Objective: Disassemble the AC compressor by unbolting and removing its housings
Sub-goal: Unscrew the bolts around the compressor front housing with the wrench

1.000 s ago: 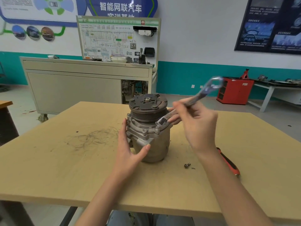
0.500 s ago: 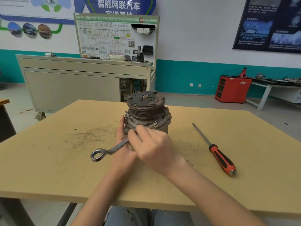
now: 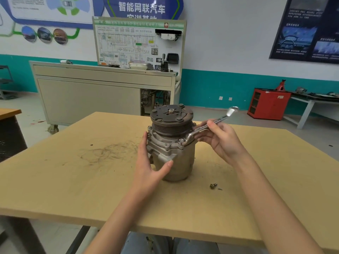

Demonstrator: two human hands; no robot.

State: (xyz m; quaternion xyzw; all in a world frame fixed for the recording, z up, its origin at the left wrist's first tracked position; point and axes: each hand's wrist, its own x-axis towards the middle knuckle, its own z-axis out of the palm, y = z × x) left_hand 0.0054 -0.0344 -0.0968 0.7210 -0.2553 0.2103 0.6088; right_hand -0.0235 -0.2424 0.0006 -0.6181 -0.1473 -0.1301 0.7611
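Note:
The grey AC compressor (image 3: 176,162) stands upright on the wooden table (image 3: 73,189), its dark clutch pulley (image 3: 171,118) on top. Several bolts ring the front housing flange. My left hand (image 3: 148,165) presses against the compressor's left side, its fingers straight up along the body and the thumb laid across the front. My right hand (image 3: 222,142) grips a silver ring wrench (image 3: 207,126). The wrench's ring end sits over the front-right flange bolt (image 3: 181,141), and its handle points up and to the right.
One loose bolt (image 3: 213,185) lies on the table to the right of the compressor. Dark scuff marks (image 3: 110,153) are to its left. Beyond the table stand a beige training cabinet (image 3: 88,99) and a red cabinet (image 3: 267,103).
Half a second ago my right hand held the wrench handle out to the front left; it has swung back to the right. The orange-handled screwdriver is out of sight now.

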